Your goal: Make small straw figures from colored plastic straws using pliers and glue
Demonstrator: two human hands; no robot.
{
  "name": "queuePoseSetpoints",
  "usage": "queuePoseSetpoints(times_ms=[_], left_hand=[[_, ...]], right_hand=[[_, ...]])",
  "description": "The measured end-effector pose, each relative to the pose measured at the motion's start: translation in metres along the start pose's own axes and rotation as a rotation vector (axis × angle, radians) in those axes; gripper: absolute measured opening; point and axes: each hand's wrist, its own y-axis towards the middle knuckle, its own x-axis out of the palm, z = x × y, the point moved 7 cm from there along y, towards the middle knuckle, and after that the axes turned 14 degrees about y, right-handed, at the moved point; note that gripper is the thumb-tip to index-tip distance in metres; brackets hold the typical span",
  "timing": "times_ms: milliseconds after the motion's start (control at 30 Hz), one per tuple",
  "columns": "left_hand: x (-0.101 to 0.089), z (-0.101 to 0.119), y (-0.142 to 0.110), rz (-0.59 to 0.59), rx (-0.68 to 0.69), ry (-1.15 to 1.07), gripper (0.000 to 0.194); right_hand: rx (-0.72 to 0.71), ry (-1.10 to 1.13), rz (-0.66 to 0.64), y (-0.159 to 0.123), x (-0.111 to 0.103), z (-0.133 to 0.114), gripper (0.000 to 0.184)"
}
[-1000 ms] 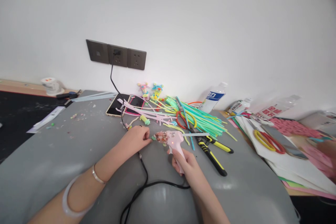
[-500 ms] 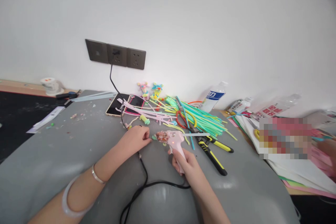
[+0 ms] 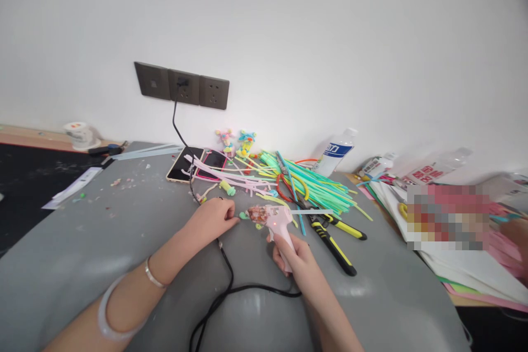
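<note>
My right hand [image 3: 292,253] is wrapped round the handle of a pink glue gun [image 3: 279,221]. A clear glue stick [image 3: 315,212] sticks out of its back, and its stained nozzle points left. My left hand [image 3: 216,215] is closed in a pinch, with a small green piece [image 3: 243,215] at its fingertips, just left of the nozzle. A small yellow-green piece [image 3: 259,226] lies below the nozzle. Just beyond my left hand is a pale green and yellow spool-like piece [image 3: 227,188]. The palm side of my left hand is hidden.
Pliers [image 3: 334,242] with black-yellow handles lie right of the glue gun, near green pipe cleaners [image 3: 319,184]. Pink pipe cleaners [image 3: 231,179] cross two phones [image 3: 185,165]. A black cord [image 3: 226,264] crosses the grey table [image 3: 136,242]. Another person's hand [image 3: 515,236] shows at far right.
My right hand has drawn the glue gun slightly to the right, so the nozzle stands a little farther from my left fingertips. My left hand has barely moved.
</note>
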Motion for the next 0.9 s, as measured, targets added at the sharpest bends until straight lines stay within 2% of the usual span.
queuePoseSetpoints(times_ms=[500, 767, 900], left_hand=[[0.001, -0.001, 0.0, 0.009, 0.0, -0.01, 0.019], [-0.002, 0.003, 0.0, -0.017, -0.005, 0.012, 0.018], [-0.001, 0.002, 0.0, -0.015, -0.004, 0.008, 0.018]], right_hand=[[0.0, -0.011, -0.014, -0.001, 0.005, -0.004, 0.057], [-0.027, -0.015, -0.035, 0.002, 0.003, 0.009, 0.054], [-0.011, -0.017, -0.031, 0.0, 0.005, 0.003, 0.057]])
